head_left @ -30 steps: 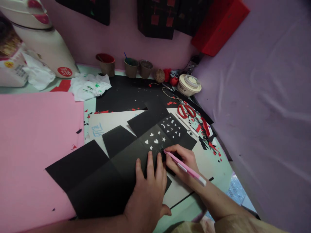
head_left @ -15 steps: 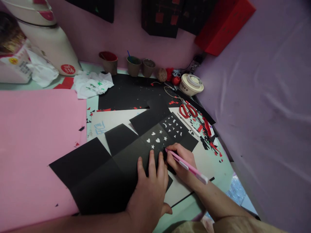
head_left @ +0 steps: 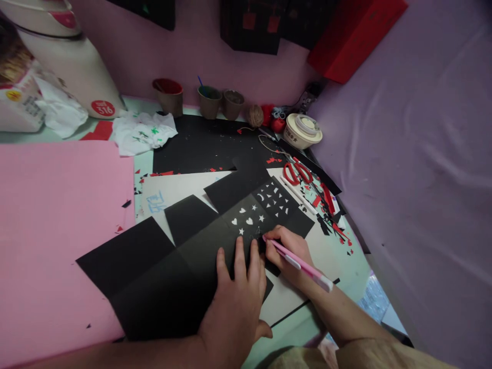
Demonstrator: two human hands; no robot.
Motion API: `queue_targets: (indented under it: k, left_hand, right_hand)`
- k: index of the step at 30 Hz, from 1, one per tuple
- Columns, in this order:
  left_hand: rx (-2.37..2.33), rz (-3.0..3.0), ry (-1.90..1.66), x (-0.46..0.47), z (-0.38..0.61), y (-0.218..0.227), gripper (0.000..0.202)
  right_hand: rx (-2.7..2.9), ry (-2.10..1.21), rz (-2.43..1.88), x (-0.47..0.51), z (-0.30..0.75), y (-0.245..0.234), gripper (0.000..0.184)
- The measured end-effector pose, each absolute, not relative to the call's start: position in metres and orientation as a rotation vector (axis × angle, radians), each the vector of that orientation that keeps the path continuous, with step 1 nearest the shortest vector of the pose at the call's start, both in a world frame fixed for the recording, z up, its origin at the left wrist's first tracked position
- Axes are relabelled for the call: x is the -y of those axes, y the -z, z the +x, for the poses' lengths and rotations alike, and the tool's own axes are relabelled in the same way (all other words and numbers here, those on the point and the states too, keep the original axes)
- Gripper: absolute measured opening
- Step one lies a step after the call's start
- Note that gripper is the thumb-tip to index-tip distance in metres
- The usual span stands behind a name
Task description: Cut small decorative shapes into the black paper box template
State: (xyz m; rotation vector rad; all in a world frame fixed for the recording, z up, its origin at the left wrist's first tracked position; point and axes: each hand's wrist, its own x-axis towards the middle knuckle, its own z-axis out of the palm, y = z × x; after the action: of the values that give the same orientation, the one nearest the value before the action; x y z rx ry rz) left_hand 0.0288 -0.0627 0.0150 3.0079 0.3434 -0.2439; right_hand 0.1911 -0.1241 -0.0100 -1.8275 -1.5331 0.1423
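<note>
A folded-out sheet of black paper (head_left: 154, 287) lies before me, with stars, hearts, a moon and small angular shapes cut through it. My left hand (head_left: 238, 287) presses flat on this paper, fingers spread, just below the star cutouts. To its right, my right hand (head_left: 290, 253) pinches a slim pink craft knife (head_left: 302, 264) with white parts. The tip meets the paper near faint drawn outlines, close to my left fingertips; the blade itself is too small to make out. Under the black paper is a pale board (head_left: 315, 261).
Red-handled scissors (head_left: 298, 173) and a white pen (head_left: 298, 195) lie right among red and black scraps. Pink paper (head_left: 57, 215) covers the left side. Along the back stand brown cups (head_left: 209, 105), twine (head_left: 254, 116), a lidded bowl (head_left: 303, 132) and crumpled tissue (head_left: 144, 133).
The pink craft knife's tip has shifted very slightly right and down. My left hand stays in place on the paper. The view has tilted a little.
</note>
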Motion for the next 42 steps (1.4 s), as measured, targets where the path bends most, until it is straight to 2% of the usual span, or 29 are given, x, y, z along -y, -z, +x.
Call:
queue_targets:
  k: [42]
  left_hand:
    - [-0.351,2.977,0.304,0.0622,0.0312,-0.0190,0.107]
  right_hand:
    - [1.395,-0.205,-1.823,0.1261,0.1892,0.0110,0.005]
